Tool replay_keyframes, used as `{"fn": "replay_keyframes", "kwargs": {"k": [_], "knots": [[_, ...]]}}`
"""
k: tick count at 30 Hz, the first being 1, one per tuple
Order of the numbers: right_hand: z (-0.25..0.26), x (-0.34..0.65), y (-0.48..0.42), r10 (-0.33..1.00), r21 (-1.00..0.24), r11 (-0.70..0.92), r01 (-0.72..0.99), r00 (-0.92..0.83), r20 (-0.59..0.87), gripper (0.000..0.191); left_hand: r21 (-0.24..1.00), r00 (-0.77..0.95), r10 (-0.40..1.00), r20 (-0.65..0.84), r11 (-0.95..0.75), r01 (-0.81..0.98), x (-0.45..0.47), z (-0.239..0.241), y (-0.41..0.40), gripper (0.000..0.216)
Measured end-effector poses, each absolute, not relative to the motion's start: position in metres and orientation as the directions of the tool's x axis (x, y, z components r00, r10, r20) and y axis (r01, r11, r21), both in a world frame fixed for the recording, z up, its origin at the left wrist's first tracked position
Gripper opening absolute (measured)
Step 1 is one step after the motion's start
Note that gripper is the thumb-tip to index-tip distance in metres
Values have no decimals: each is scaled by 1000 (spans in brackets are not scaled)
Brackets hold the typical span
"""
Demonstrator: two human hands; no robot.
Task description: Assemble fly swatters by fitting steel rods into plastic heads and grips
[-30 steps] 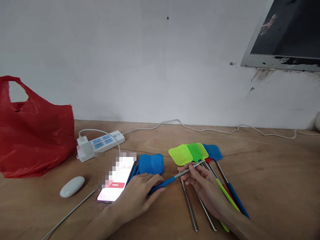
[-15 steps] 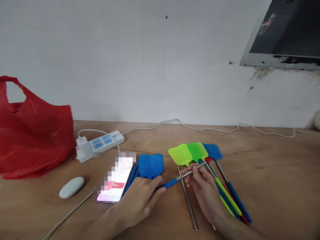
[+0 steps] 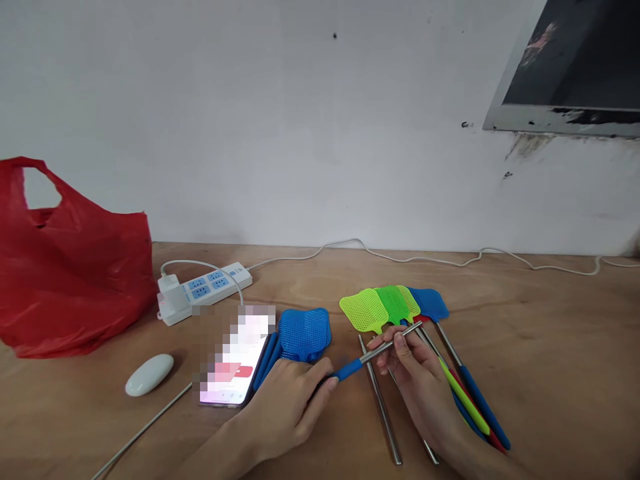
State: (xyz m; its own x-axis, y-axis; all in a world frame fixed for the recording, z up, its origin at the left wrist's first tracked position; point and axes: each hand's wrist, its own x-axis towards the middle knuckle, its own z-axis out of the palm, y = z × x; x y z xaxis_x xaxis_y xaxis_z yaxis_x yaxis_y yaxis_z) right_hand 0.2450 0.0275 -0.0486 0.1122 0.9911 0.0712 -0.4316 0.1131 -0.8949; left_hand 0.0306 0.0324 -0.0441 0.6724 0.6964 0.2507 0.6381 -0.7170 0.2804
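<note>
My left hand (image 3: 290, 407) is closed around the blue grip of a telescopic handle (image 3: 367, 357). My right hand (image 3: 413, 377) pinches the steel rod end of the same handle, which slants up to the right. Just behind my left hand lie blue swatter heads (image 3: 304, 332) in a stack. Behind my right hand several fly swatters (image 3: 387, 305) fan out, yellow-green, green and blue, their steel and coloured handles running toward me under my right forearm.
A phone (image 3: 235, 367) with a lit screen lies left of the blue heads. Farther left are a white oval object (image 3: 149, 374), a power strip (image 3: 203, 291) with a charger, a red plastic bag (image 3: 70, 267) and a thin steel rod (image 3: 143, 427).
The blue grip showing between my hands has become shorter as my left hand closed up toward my right. The rod tip has risen slightly to the right.
</note>
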Motion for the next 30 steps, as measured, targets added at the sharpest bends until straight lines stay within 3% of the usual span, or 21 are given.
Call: {"fn": "replay_keyframes", "kwargs": {"k": [9,12,14,17,19,25,30], "knots": [[-45,241,22,993,-870,119,-478,73,95,30,199,647,706,287,-705,681,34,-49,32,43],[-45,243,24,992,-870,122,-478,92,89,30,229,663,705,253,-709,667,35,-45,30,45],[-43,254,32,983,-868,163,-469,157,99,29,263,670,707,228,-707,657,33,-44,30,46],[-40,276,48,896,-810,361,-462,414,162,32,270,684,685,250,-728,630,30,-48,32,46],[-40,284,54,869,-802,398,-446,462,175,35,250,663,690,291,-724,643,31,-51,34,44],[-53,261,39,983,-934,151,-325,154,105,36,283,582,717,384,-691,665,38,-52,34,19],[-58,258,37,990,-959,113,-258,111,87,39,255,335,883,329,-425,869,21,-42,47,18]]}}
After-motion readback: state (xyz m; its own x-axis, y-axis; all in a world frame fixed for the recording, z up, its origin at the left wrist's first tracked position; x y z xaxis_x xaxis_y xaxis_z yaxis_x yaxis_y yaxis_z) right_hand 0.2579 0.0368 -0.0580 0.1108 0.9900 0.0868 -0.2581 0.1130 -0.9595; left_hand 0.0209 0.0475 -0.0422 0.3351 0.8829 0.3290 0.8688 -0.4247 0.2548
